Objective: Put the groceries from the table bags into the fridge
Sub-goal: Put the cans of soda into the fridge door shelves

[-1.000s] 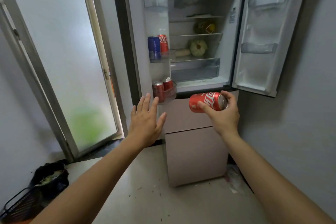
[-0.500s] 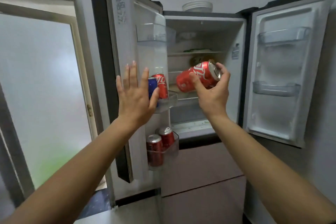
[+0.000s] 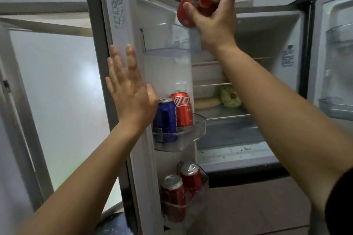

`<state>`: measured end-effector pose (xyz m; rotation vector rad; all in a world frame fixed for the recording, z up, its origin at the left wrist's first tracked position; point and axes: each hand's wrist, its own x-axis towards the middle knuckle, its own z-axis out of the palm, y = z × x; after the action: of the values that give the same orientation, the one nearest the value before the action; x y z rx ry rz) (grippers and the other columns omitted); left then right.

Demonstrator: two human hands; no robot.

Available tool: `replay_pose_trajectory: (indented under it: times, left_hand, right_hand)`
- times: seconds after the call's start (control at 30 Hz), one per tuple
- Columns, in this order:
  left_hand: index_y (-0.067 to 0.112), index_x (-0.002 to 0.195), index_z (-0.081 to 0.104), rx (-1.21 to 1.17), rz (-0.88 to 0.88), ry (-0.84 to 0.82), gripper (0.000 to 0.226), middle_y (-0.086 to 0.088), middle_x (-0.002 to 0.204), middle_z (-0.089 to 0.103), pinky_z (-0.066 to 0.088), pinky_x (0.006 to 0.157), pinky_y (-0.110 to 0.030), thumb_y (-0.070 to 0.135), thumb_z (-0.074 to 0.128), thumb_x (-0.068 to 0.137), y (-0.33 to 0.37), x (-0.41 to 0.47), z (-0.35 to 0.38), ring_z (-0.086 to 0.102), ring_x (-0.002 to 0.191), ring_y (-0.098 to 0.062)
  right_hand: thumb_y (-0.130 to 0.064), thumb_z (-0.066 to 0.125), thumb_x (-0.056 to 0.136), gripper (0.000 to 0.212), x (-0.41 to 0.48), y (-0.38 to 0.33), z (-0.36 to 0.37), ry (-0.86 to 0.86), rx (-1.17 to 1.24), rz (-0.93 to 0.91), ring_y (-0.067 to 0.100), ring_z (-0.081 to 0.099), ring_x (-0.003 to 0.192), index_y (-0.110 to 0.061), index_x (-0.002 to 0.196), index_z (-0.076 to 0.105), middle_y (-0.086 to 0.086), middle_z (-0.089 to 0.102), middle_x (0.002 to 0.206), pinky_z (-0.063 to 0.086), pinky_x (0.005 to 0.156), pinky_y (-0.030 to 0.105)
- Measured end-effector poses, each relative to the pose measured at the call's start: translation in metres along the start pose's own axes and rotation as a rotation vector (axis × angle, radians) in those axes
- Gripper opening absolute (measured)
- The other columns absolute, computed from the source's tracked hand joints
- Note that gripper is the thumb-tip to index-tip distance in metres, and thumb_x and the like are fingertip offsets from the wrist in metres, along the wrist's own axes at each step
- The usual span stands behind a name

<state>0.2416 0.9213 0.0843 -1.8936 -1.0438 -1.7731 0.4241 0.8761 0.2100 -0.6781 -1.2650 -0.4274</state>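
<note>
- High above the top door bin [image 3: 168, 44], my right hand [image 3: 214, 19] held a red cola can [image 3: 198, 0], tilted so its silver top faced up and to the right.
- That grip was closed around the can: thumb across the red side, fingers curled over the top rim.
- I held the can in the air in front of the open fridge [image 3: 267, 30], not touching any shelf or bin.
- The top door bin below it was clear plastic, and I could not make out anything in it.
- My left hand [image 3: 129, 89] was flat, fingers spread and holding nothing, against the inner side of the left door [image 3: 118, 5]; whether the palm really touched it, I could not tell.
- Just right of that hand, the middle door bin [image 3: 181, 139] carried a blue can [image 3: 166, 120] and a red can [image 3: 182, 109], upright and side by side.
- The bottom door bin [image 3: 193, 204] carried two more red cans [image 3: 183, 189], their silver tops toward me.
- Inside, something pale green [image 3: 230, 96] lay on a shelf, partly hidden behind my right forearm.
- The right door [image 3: 336, 59] stood open too, with clear bins.
</note>
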Motion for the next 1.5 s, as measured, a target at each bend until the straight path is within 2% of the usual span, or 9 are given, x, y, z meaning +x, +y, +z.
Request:
replay_pose_trajectory:
  times: [0.17,0.37,0.6,0.8,0.9,1.13,1.3,1.4,1.5]
  left_hand:
    - [0.020,0.158,0.005,-0.032,-0.007,0.004,0.088,-0.011,0.166,-0.005,0.005,0.123,-0.051,0.010,0.055,0.086,-0.002,0.001,-0.002,-0.004,0.153,-0.024]
    - [0.022,0.156,0.004,-0.056,-0.012,-0.006,0.083,-0.009,0.166,-0.005,0.005,0.123,-0.051,0.019,0.047,0.086,-0.004,0.002,-0.004,-0.002,0.153,-0.022]
    - [0.026,0.156,-0.001,-0.054,-0.016,-0.017,0.085,-0.005,0.167,-0.006,0.002,0.124,-0.043,0.021,0.046,0.086,-0.007,0.002,-0.004,-0.005,0.153,-0.018]
    - [0.029,0.155,-0.001,-0.066,-0.019,-0.005,0.084,-0.005,0.167,-0.004,0.004,0.124,-0.045,0.022,0.046,0.086,-0.013,0.003,-0.002,-0.003,0.153,-0.019]
    - [0.027,0.156,0.000,-0.064,-0.020,-0.009,0.084,-0.005,0.167,-0.004,0.006,0.124,-0.049,0.022,0.047,0.086,-0.013,0.003,-0.002,-0.002,0.153,-0.020]
    - [0.027,0.156,0.001,-0.069,-0.009,-0.006,0.084,-0.005,0.167,-0.004,0.008,0.123,-0.050,0.021,0.049,0.087,-0.016,0.003,0.000,-0.001,0.153,-0.019]
    - [0.021,0.158,0.003,-0.063,0.001,-0.013,0.082,-0.008,0.166,-0.004,0.007,0.123,-0.052,0.021,0.049,0.090,-0.018,0.003,-0.001,-0.002,0.153,-0.020]
    - [0.019,0.158,0.003,-0.060,0.006,-0.015,0.077,-0.009,0.166,-0.004,0.007,0.123,-0.052,0.026,0.049,0.096,-0.018,0.003,-0.002,-0.003,0.153,-0.021]
    - [0.015,0.157,0.005,-0.074,0.006,-0.011,0.070,-0.011,0.166,-0.002,0.007,0.123,-0.052,0.030,0.043,0.100,-0.017,-0.002,-0.002,-0.001,0.153,-0.022]
  right_hand:
    - [-0.025,0.092,0.069,0.089,0.039,0.012,0.011,-0.416,-0.131,0.129,0.017,0.054,0.126,-0.014,0.140,0.039,0.004,0.053,0.139,0.049,0.105,0.027]
    - [-0.013,0.091,0.065,0.084,0.072,0.004,0.026,-0.814,-0.257,0.226,0.019,0.059,0.117,-0.024,0.139,0.054,-0.001,0.058,0.131,0.057,0.086,0.027]
    - [-0.003,0.080,0.073,0.076,0.074,-0.003,0.053,-1.143,-0.186,0.333,0.029,0.054,0.118,-0.048,0.129,0.057,-0.004,0.051,0.135,0.058,0.088,0.053]
    - [-0.001,0.064,0.084,0.069,0.073,0.005,0.057,-1.252,-0.105,0.371,0.018,0.057,0.113,-0.045,0.137,0.053,-0.009,0.056,0.124,0.057,0.092,0.038]
    - [-0.018,0.057,0.090,0.056,0.070,0.005,0.055,-1.333,-0.139,0.310,0.023,0.056,0.120,-0.041,0.141,0.050,0.000,0.056,0.133,0.050,0.103,0.043]
    - [-0.055,0.038,0.091,0.062,0.060,0.007,0.061,-1.152,-0.196,0.251,0.020,0.057,0.099,-0.016,0.132,0.063,0.005,0.067,0.108,0.043,0.096,0.041]
    - [-0.058,0.020,0.100,0.064,0.019,0.012,0.051,-0.553,-0.269,-0.050,0.019,0.041,0.143,-0.026,0.143,0.054,0.001,0.051,0.151,0.030,0.117,0.039]
    - [-0.043,0.025,0.107,0.053,-0.029,0.030,0.029,-0.459,-0.274,-0.146,0.019,0.020,0.153,-0.024,0.156,0.033,0.005,0.028,0.164,0.017,0.124,0.046]
    - [-0.039,0.028,0.108,0.051,-0.084,0.054,0.000,-0.393,-0.263,-0.082,0.019,0.016,0.154,-0.023,0.156,0.032,0.004,0.022,0.166,0.014,0.125,0.041]
